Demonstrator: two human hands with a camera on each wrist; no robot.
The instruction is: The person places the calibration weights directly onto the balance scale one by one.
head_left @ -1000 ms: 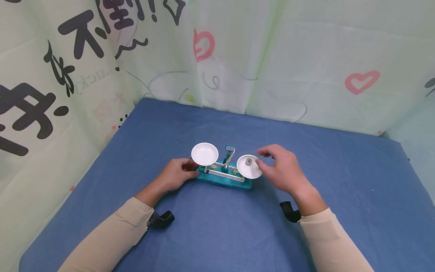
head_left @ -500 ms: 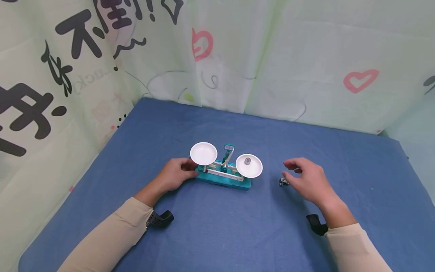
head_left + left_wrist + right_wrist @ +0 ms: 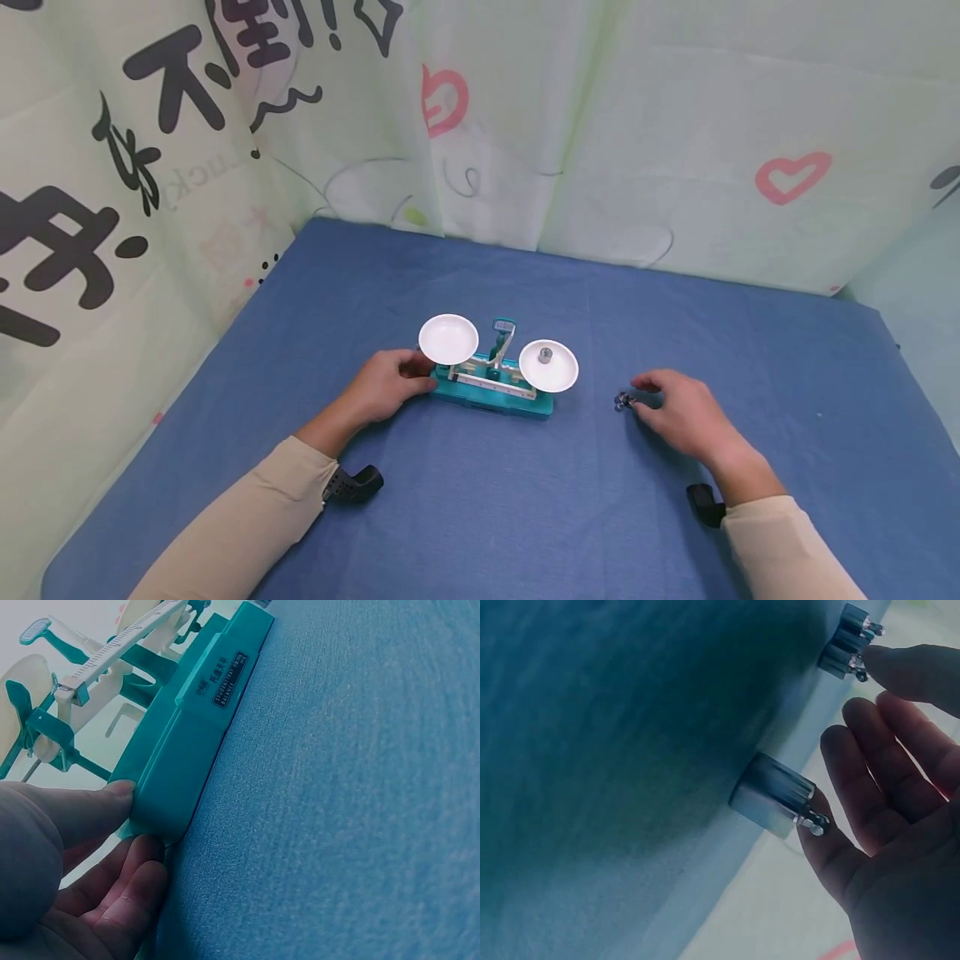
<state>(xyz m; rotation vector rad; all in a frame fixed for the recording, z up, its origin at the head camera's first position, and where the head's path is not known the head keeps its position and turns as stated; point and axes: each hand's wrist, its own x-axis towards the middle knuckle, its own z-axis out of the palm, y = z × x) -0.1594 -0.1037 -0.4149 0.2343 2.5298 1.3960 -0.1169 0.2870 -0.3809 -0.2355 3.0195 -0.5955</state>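
Note:
A teal balance scale (image 3: 491, 398) with two white pans stands mid-table. My left hand (image 3: 384, 385) holds the left end of its base, thumb on the upper edge and fingers curled at the side, as the left wrist view shows. On the right pan (image 3: 561, 375) sits a metal weight (image 3: 546, 355); the left pan (image 3: 448, 339) carries nothing. My right hand (image 3: 686, 415) is low over the table, fingers loosely bent. Its thumb is at several small metal weights (image 3: 846, 643); whether it touches them I cannot tell. A larger knobbed weight (image 3: 772, 795) stands by another finger in the right wrist view.
A blue cloth (image 3: 525, 517) covers the table. Pale curtains (image 3: 675, 125) with printed characters and hearts hang along the back and the left side. A black camera mount sits at each wrist.
My right hand has withdrawn from the right pan, leaving the weight on it, and moved right and down to the small weights on the cloth. The left hand stays on the scale's base.

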